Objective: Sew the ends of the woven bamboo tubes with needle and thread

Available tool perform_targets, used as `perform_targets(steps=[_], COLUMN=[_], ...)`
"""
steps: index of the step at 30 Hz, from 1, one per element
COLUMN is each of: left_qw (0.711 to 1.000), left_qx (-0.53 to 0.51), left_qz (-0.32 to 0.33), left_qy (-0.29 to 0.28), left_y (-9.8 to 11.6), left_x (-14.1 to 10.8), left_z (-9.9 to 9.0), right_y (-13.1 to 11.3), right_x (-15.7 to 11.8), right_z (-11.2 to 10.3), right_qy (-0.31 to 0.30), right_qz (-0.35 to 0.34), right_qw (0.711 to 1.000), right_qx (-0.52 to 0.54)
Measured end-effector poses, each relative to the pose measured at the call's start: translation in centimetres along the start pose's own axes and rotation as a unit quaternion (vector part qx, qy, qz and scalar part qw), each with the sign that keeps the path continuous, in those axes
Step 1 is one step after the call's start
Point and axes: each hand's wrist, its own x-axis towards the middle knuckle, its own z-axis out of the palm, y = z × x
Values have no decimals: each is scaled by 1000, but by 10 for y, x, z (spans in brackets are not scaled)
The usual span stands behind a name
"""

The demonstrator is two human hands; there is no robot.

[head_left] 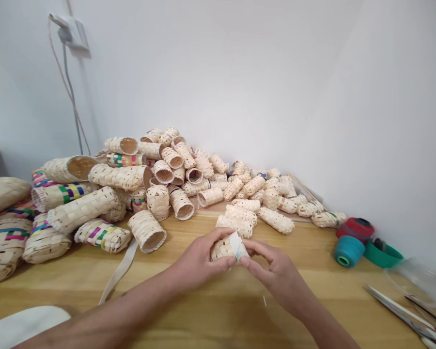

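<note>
A small woven-strip basket (221,249), tube-shaped and pale, is held tilted over the middle of the table. My left hand (202,254) wraps around its body, thumb in front and fingers behind. Around the open end on the right runs a white band (237,244) with a faint blue mark near its lower edge. My right hand (267,264) pinches that banded rim between thumb and fingers. Just behind my hands lie finished-looking pale woven tubes (236,224), close to my left fingertips. What the right fingers hold inside the rim is hidden.
A large pile of woven baskets (118,177) covers the left and back. Blue thread (349,251), red thread (355,228) and a green ring (383,256) stand at right, near scissors (403,310). A flat pale strap (120,271) and white rounded object (25,325) lie front left.
</note>
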Motion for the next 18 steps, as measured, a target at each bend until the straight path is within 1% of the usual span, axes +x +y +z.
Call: perform_targets(steps=[2, 4, 7, 11, 14, 18], left_qw=[1000, 999, 998, 997, 996, 998], left_qx=[19, 29, 36, 51, 57, 48], left_qz=[13, 30, 49, 59, 62, 49], left_qy=[3, 3, -3, 0, -4, -13], left_y=[3, 6, 8, 4, 0, 2], left_x=[0, 0, -1, -2, -4, -4], left_z=[-1, -2, -3, -4, -4, -3], right_y=[2, 2, 1, -3, -3, -2], right_x=[-1, -2, -4, -5, -4, -1], right_z=[-5, -11, -15, -16, -16, -17], right_qy=[-14, -21, -28, -37, -23, -28], right_qz=[25, 34, 10, -17, -51, -95], right_qw=[999, 998, 999, 999, 998, 989], right_qx=[28, 42, 33, 4, -42, -113])
